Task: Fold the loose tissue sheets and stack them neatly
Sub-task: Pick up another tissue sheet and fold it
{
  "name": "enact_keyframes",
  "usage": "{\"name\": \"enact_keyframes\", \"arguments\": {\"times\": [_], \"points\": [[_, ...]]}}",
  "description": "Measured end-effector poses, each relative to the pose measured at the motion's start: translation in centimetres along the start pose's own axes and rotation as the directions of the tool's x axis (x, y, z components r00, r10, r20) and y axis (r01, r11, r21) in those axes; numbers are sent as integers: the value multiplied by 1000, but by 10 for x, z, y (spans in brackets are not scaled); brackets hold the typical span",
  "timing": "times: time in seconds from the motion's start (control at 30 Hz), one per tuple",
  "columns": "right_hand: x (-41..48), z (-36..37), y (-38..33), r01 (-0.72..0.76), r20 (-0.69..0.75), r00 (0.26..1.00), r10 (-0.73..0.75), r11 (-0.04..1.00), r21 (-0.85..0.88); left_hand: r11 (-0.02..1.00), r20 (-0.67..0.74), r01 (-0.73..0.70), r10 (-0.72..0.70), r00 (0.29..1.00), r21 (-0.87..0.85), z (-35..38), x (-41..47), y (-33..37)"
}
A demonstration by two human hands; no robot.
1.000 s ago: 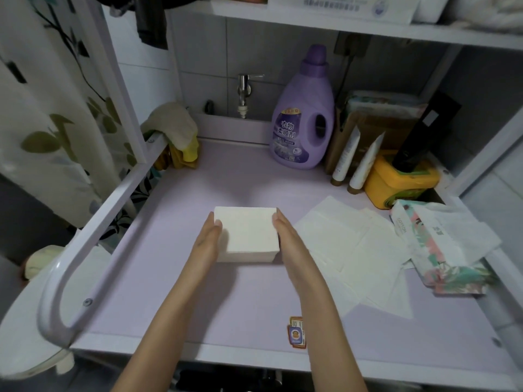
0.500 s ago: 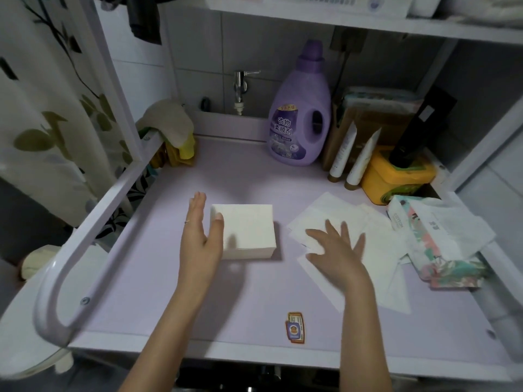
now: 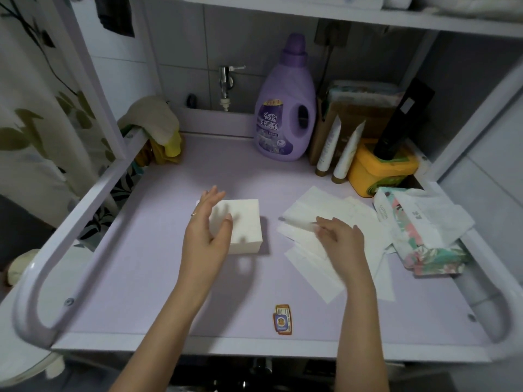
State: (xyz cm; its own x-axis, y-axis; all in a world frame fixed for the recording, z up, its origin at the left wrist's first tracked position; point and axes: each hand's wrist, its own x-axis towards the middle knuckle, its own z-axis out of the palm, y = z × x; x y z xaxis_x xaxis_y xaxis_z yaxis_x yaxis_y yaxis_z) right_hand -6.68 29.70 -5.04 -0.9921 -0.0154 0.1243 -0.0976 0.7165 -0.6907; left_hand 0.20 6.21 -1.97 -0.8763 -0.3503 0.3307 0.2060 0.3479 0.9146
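A neat white stack of folded tissues (image 3: 243, 224) sits mid-table on the lilac tabletop (image 3: 158, 273). My left hand (image 3: 208, 230) is at the stack's left side, fingers straight and thumb over its top, holding nothing. Several loose tissue sheets (image 3: 314, 261) lie spread and overlapping to the right. My right hand (image 3: 339, 236) rests on them, its fingertips and thumb curled onto the near edge of the top sheet, which looks slightly raised at its left corner.
A floral tissue pack (image 3: 418, 230) with a sheet sticking out lies at the right edge. Along the back stand a purple softener bottle (image 3: 285, 108), two tubes (image 3: 336, 151) and a yellow tub (image 3: 379, 168). White rails (image 3: 85, 205) border both sides.
Both hands left the sides of the stack. My right hand moved right onto the loose sheets and its spread fingers closed on the top sheet; my left hand lifted slightly beside the stack.
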Motion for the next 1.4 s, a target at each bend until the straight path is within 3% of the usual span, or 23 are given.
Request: {"name": "enact_keyframes", "arguments": {"times": [0.07, 0.2, 0.27, 0.37, 0.47, 0.63, 0.73, 0.83, 1.2, 1.4], "points": [[-2, -5, -13, 5, -110, 994, 25, 965, 263, 1000, 37, -17, 18, 999, -11, 0, 0, 3], [-10, -18, -53, 49, -161, 981, 104, 675, 736, 997, 233, -69, 75, 970, -35, 2, -3, 10], [-13, -20, -69, 12, -109, 983, 150, 533, 846, 994, 335, -11, 47, 941, -107, 4, -6, 19], [-19, -22, -87, -42, -21, 990, 137, 441, 896, 980, 472, 67, 31, 881, -189, 4, -7, 31], [-22, -20, -93, -85, 2, 984, 177, 460, 884, 994, 502, -36, 82, 861, -101, 4, -7, 38], [-20, -17, -86, -124, 20, 983, 182, 582, 804, 991, 311, -113, 128, 942, -67, 1, -8, 41], [-25, -25, -81, -16, 53, 998, -39, 634, 773, 994, 172, -92, 101, 980, -59, -2, -6, 38], [-32, -30, -83, 89, 102, 965, -242, 667, 740, 994, 71, -63, 69, 995, -88, -7, -3, 34], [-29, -8, -97, 356, -106, 930, -353, 783, 511, 996, 36, -77, 79, 996, -49, -18, -1, 33], [-30, 0, -103, 274, -74, 955, -289, 751, 601, 998, -5, -53, 53, 999, 41, -23, 2, 25]]}}
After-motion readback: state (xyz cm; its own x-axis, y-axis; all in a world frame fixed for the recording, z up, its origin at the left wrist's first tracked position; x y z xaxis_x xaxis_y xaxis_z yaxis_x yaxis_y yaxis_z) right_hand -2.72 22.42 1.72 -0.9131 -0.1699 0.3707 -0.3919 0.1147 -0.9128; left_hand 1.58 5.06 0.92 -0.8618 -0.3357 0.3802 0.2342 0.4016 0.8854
